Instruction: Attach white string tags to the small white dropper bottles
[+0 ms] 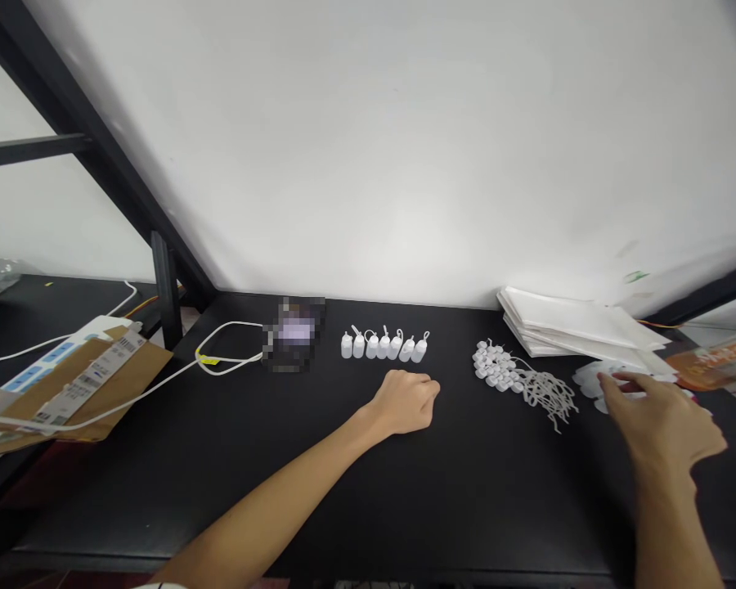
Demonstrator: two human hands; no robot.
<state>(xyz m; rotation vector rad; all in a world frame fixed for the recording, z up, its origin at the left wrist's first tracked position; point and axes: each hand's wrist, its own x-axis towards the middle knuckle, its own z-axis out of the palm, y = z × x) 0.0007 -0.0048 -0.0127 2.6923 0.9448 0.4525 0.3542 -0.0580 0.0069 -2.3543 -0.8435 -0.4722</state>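
Observation:
My left hand (408,401) rests closed on the black table (466,491), just below a row of several small white bottles (383,348) with loops or strings at their tops. Whatever its curled fingers hold, if anything, is hidden. At the right, my right hand (662,413) reaches over a pile of translucent white pieces (592,380), thumb and index finger apart; its other fingers are partly hidden. Between the hands lies a cluster of white caps (496,366) with a tangle of white cords (549,393) beside it.
White padded envelopes (576,319) are stacked against the wall at the back right, near an orange printed bag (720,360). A blurred-out dark device (294,331) with a white cable (221,368) lies left of the bottles. Cardboard packaging (86,393) and a black frame (167,290) stand at the left.

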